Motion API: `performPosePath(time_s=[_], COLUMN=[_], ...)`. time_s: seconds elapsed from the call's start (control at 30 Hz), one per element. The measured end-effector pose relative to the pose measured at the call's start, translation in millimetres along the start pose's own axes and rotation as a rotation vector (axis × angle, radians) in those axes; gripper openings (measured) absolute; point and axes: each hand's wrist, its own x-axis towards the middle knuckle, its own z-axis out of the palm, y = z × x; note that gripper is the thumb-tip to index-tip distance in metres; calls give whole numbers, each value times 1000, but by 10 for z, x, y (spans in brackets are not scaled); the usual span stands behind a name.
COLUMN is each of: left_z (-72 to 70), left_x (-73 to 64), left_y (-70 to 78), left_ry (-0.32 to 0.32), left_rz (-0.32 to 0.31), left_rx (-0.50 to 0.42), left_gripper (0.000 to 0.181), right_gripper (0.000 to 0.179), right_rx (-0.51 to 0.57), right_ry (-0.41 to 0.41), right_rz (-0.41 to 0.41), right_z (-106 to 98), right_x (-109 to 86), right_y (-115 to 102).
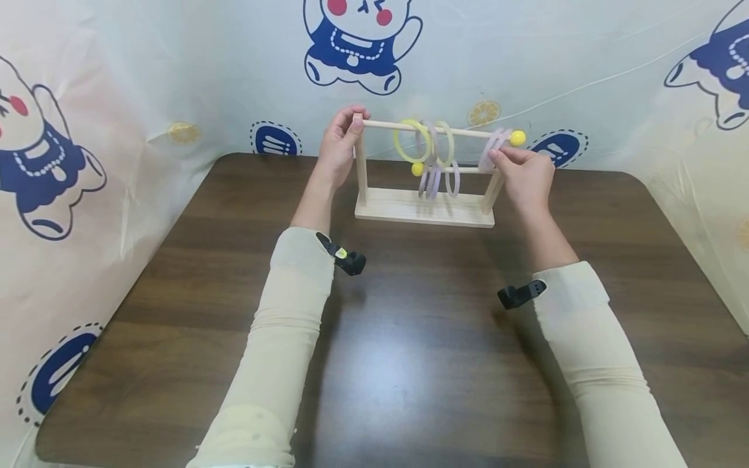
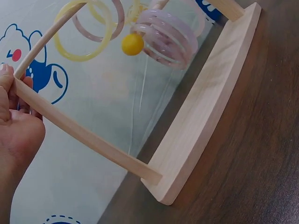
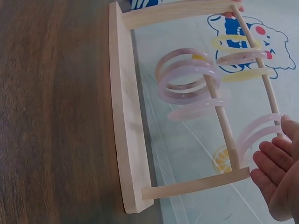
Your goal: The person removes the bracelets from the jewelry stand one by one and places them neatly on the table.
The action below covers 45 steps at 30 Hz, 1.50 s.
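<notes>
Your left hand (image 1: 337,151) grips the wooden rack (image 1: 421,208) by its top left corner; your right hand (image 1: 529,181) pinches purple rings (image 1: 493,149) at the upper rod's (image 1: 387,124) right end, beside a yellow ball (image 1: 517,138). More rings (image 1: 432,182) hang mid-rack on both rods. The rack stands near the table's (image 1: 380,312) far edge.

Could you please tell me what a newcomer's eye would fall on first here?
Probably the wooden rack near the table's far edge, with rings hung on both bars. The left hand holds its upper left corner; the right hand holds purple rings beside the upper bar's yellow ball.
</notes>
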Motion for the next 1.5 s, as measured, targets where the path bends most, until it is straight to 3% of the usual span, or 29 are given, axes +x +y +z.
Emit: performPosePath(time_s=[0.3, 0.57, 0.97, 1.5], left_z=[-10, -9, -20, -23], left_x=[1, -12, -12, 10], left_y=[23, 44, 51, 8], left_ry=[2, -2, -12, -18], left_rz=[-10, -8, 2, -8], left_rx=[14, 16, 5, -4], left_gripper=[13, 13, 13, 12], right_gripper=[37, 32, 35, 31], right_rx=[42, -10, -53, -55], right_ry=[-38, -6, 4, 64], right_rz=[44, -19, 37, -3], right_z=[-1, -32, -86, -112], right_x=[13, 8, 14, 2], right_y=[-46, -27, -38, -4])
